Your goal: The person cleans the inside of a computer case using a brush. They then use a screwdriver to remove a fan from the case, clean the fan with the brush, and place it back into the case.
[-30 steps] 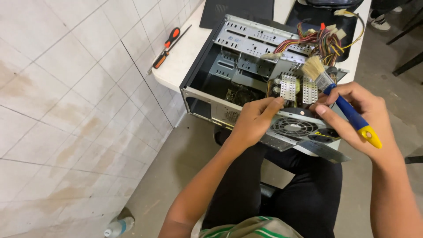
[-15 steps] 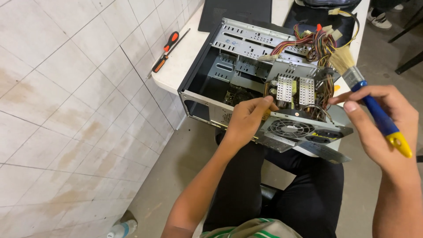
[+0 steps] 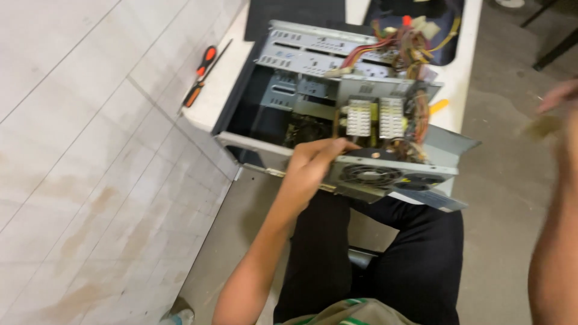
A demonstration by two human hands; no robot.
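The left hand (image 3: 313, 165) grips the near left corner of an opened power supply unit (image 3: 385, 153), its fingers (image 3: 337, 146) curled over the top edge of the grey metal housing and clenched on it. Just right of those fingers, on the housing's front face, sits a round fan grille (image 3: 368, 176). Just beyond the fingertips, inside the unit, stand two pale finned heat sinks (image 3: 376, 117) side by side, with a tangle of red, yellow and orange wires (image 3: 415, 114) to their right. The unit rests partly over the person's lap, above black trousers (image 3: 415, 259), and leans against the open computer case (image 3: 301, 78) that lies on its side beyond the fingers. The case sits on a white table (image 3: 226, 90); a bundle of coloured cables (image 3: 409, 36) spills from its far end.

Far left of the left hand's fingers, on the table's edge, lie two screwdrivers (image 3: 201, 75) with red-and-black handles, well apart from the hand. A yellow tool handle (image 3: 438, 106) pokes out behind the unit's right side.

The right hand (image 3: 557, 105) is raised at the frame's right edge, well apart from the unit, and is heavily blurred. A brownish blurred shape (image 3: 542, 126) shows beside it, but whether its fingers are clenched or loose cannot be told. A tiled wall (image 3: 90, 150) fills the left side.
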